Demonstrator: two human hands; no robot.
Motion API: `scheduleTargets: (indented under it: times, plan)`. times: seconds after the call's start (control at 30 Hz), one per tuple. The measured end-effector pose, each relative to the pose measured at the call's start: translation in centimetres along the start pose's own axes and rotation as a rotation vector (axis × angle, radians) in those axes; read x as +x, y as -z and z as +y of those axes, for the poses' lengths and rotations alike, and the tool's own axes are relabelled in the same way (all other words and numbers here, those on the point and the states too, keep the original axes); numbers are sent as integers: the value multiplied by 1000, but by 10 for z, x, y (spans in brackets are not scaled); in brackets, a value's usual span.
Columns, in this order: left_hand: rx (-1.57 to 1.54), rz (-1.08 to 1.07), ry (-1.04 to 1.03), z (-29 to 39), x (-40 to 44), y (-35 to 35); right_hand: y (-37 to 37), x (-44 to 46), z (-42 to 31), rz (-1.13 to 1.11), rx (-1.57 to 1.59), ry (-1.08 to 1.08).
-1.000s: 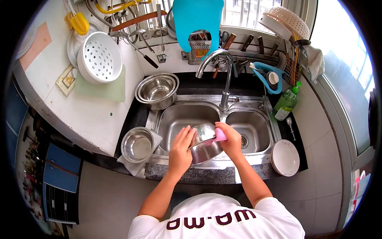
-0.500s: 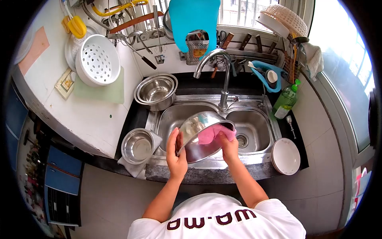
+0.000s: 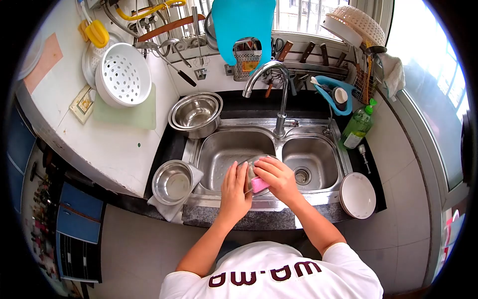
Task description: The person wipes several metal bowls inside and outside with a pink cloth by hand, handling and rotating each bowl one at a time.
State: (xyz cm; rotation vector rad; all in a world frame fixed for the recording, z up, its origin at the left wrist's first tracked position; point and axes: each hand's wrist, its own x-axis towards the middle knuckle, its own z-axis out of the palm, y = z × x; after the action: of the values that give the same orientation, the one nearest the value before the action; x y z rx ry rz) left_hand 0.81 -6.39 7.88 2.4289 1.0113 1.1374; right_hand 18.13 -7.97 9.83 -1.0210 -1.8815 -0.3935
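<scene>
Over the front of the double sink (image 3: 308,145), my left hand (image 3: 236,195) grips a steel bowl (image 3: 251,175) from its left side. The bowl is tipped steeply, and most of it is hidden behind both hands. My right hand (image 3: 280,180) is closed on a pink cloth (image 3: 259,185) and presses it against the bowl. Its fingers lie across the bowl's upper side. To the left, a small metal bowl (image 3: 172,183) rests on a grey cloth (image 3: 171,211) at the sink's edge.
Nested steel bowls (image 3: 195,113) stand behind the left basin. The faucet (image 3: 281,107) arches over the sink's back. On the right are a green soap bottle (image 3: 356,127), a blue basket (image 3: 334,97) and stacked white bowls (image 3: 357,196). A white colander (image 3: 123,74) hangs left.
The steel bowl has turned and come lower, showing much less of itself. My right hand has swung over its top with the pink cloth, and my left hand has shifted right.
</scene>
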Motion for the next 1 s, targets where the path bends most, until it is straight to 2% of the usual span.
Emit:
scheduleTargets:
  times: [0.2,0.37,0.47,0.5,0.57,0.63,0.73,0.83,0.97,1.0]
  plan:
    - [-59,87,33,1,3,2,4,8,-4,-3,2,61]
    - [-89,92,63,-8,-2,3,-2,-2,8,18,11,-3]
    - [-350,190,160,-14,-6,7,-12,-26,22,129,85,-313]
    - [-350,188,160,-15,-6,10,-14,-34,24,129,85,-315]
    - [-512,259,193,-17,-5,13,-20,-50,25,178,381,-779]
    - [-565,269,219,-17,-6,14,-31,-66,31,196,452,-847]
    - [-609,317,290,-22,-7,14,-42,-80,28,302,776,-1057]
    - [-737,346,404,-20,-7,10,-52,-85,20,372,809,-1161]
    - [-763,341,392,-25,-6,6,-58,-92,19,423,917,-1275]
    - [-730,273,430,-26,-4,9,-57,-91,20,421,921,-1274]
